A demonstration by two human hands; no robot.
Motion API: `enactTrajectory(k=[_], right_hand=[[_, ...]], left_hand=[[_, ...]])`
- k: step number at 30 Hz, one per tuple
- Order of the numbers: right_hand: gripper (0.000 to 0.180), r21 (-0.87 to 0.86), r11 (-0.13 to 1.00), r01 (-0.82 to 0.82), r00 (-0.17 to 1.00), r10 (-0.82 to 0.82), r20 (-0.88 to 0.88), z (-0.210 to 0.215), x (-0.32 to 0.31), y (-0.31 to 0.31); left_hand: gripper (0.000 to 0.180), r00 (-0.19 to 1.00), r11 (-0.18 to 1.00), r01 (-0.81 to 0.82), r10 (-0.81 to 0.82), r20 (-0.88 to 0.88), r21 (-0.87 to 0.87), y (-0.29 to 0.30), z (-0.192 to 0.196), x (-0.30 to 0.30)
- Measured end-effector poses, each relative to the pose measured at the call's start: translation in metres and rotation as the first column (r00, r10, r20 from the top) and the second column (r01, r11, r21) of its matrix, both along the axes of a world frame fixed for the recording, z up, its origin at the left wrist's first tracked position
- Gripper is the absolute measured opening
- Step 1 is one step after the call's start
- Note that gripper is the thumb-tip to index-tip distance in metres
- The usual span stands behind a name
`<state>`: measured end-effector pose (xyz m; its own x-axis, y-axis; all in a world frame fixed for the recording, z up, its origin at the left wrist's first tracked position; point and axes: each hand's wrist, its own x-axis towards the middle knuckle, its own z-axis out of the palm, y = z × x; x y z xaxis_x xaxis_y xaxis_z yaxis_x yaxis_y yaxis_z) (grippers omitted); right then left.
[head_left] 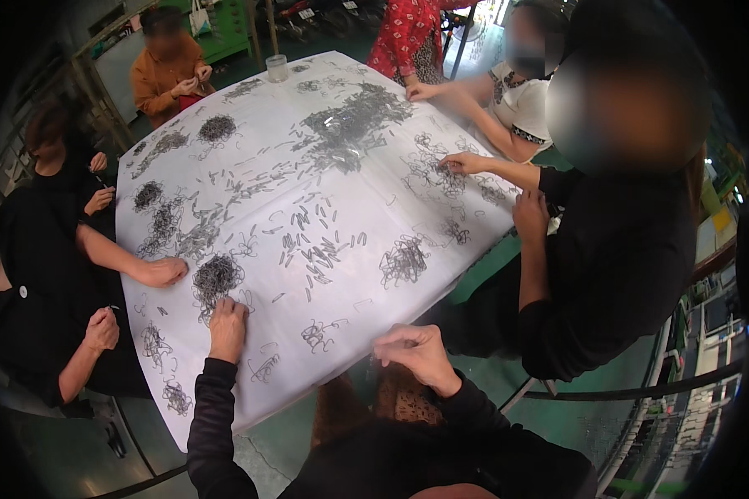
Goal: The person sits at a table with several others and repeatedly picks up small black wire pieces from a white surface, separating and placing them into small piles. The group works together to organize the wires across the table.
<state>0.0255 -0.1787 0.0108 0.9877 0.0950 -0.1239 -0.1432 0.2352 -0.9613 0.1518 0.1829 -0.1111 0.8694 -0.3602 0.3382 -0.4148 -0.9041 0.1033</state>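
Note:
My left hand (228, 328) reaches over the white-covered table (300, 378), its bent fingers held together at the lower edge of a dense pile of dark curved wire pieces (217, 276). What lies between its fingertips is hidden. Over the table's near edge is my right hand (418, 351), with bent fingers smeared by motion, so whether they grip anything does not show. Between my hands lie a small loose heap of curved wires (318, 334) and a smaller cluster of wires (265, 368). Short grey strip-like pieces (314, 249) are scattered farther in.
A co-worker's hand (165, 272) rests near the dark pile at left; another co-worker's hand (464, 163) touches wires at right. Several people sit or stand around the table. A large heap of grey pieces (345, 125) and a clear jar (277, 68) are toward the far side.

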Motion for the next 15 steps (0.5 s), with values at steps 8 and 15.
enactTrajectory(k=[8, 15], right_hand=[[0.014, -0.106, 0.994, 0.033, 0.999, -0.033, -0.002, -0.005, -0.012, -0.004], [0.014, -0.069, 0.985, 0.156, 0.977, -0.144, 0.159, -0.011, -0.027, 0.003]], left_hand=[[0.002, 0.911, 0.596, -0.195, -0.185, -0.370, -0.779, -0.109, 0.077, -0.064], [0.008, 0.860, 0.427, 0.052, -0.478, -0.177, -0.903, -0.186, 0.117, -0.131]])
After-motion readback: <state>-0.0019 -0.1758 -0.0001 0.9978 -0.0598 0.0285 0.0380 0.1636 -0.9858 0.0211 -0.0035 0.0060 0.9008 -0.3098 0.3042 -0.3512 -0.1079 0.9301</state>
